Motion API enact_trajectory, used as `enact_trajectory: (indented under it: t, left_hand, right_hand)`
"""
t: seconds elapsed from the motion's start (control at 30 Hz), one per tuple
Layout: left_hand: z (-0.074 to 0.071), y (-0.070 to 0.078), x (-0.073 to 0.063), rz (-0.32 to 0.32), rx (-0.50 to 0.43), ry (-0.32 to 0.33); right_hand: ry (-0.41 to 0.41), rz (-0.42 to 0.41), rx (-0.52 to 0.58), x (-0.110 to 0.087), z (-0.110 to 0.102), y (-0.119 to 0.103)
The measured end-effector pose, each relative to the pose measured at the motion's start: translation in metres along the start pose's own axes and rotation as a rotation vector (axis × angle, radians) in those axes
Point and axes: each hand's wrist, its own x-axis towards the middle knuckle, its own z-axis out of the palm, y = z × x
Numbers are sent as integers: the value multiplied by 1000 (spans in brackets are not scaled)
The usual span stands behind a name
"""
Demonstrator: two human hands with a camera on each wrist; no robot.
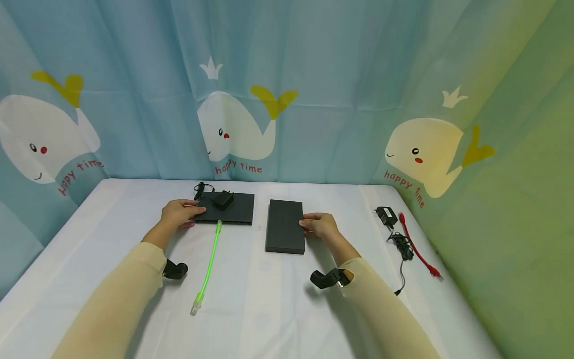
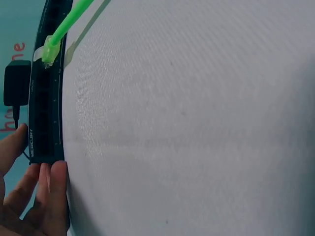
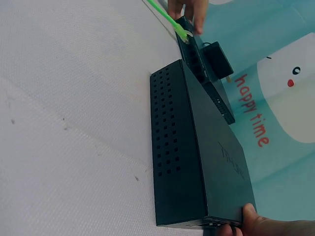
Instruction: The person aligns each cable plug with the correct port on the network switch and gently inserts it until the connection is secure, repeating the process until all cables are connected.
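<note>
On the left, a black Mercury network switch (image 1: 242,208) lies across the table, a black power adapter (image 1: 222,200) on top of it. My left hand (image 1: 178,213) grips its left end, thumb on top and fingers below along the side. A green network cable (image 1: 209,264) runs from its front port row (image 2: 42,93) toward me. Right of it lies a second black network switch (image 1: 284,227), lengthwise, with TP-LINK lettering on top and rows of square vent holes (image 3: 167,125) along one side. My right hand (image 1: 322,227) holds its right edge between thumb and fingers.
At the table's right side lie another black power adapter (image 1: 386,216) with a bundled cord (image 1: 402,247) and a red network cable (image 1: 417,249). A blue whale-print curtain (image 1: 323,99) hangs behind the white-covered table (image 1: 251,309).
</note>
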Motion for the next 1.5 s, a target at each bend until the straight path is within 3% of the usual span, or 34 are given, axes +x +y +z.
enact_trajectory:
  t: [0.33,0.6,1.5]
  left_hand:
    - [0,4,-5,3,6,-26]
    - [-5,0,1,-9,-17,-46]
    - [-51,-23,1,-96,-47,20]
  right_hand:
    - [-8,-12,22,-2,0,1]
    - [-13,-15,24,-3,0,0]
    - [-14,5,20,-1,-1,0]
